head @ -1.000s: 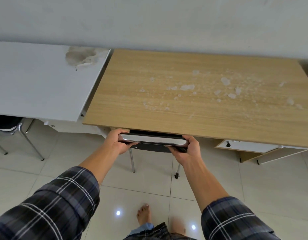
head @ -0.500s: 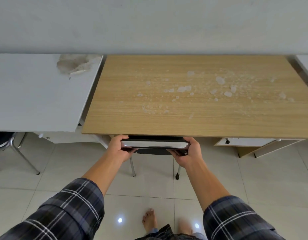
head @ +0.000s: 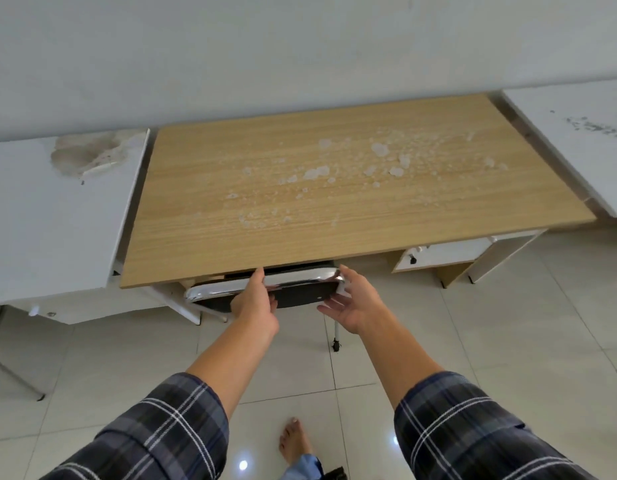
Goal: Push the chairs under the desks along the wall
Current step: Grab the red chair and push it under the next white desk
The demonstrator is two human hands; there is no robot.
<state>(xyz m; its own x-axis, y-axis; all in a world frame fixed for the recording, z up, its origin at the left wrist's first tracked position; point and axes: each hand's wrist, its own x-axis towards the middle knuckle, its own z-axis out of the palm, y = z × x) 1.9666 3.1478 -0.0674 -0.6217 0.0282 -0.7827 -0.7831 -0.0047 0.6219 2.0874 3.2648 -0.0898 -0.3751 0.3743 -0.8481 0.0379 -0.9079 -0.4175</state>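
The left hand [head: 254, 299] presses the black chrome-rimmed chair back [head: 293, 291], the right hand [head: 355, 303] open beside it; push squarely under the wooden table [head: 334, 216].

Dark plaid sleeves [head: 154, 434] with white lines, pushed up the forearms, bare foot [head: 295, 441], bare hands [head: 255, 303]

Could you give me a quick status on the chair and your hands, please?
Left hand on chair back, right hand open beside it. Chair tucked under wooden desk. Nothing blocking.
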